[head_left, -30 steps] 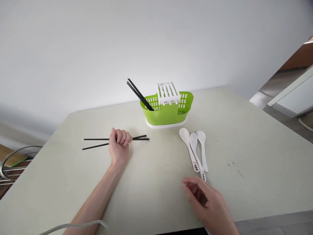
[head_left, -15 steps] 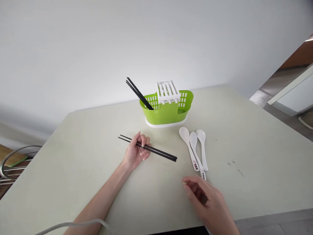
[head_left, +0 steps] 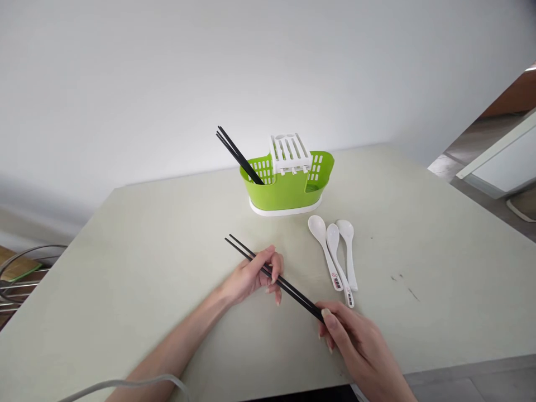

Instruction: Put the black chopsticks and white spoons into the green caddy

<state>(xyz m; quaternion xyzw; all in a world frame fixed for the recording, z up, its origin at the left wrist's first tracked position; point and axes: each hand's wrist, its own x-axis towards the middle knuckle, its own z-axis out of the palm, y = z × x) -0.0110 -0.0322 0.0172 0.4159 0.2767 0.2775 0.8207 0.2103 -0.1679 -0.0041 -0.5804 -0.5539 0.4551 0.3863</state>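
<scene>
Two spoons (head_left: pixel 334 244) near held chopsticks (head_left: pixel 301 298) bear illegible print (head_left: pixel 337 282).

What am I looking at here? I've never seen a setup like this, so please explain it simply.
There's no machine: these are a person's bare hands, filmed by one camera worn on the head, looking forward and down. The left hand and right hand both hold one pair of slim black chopsticks. On the pale table lie three glossy white spoons. Beyond stands a green, plastic-looking basket with a white slatted top piece; more black chopsticks lean in its left end.
</scene>
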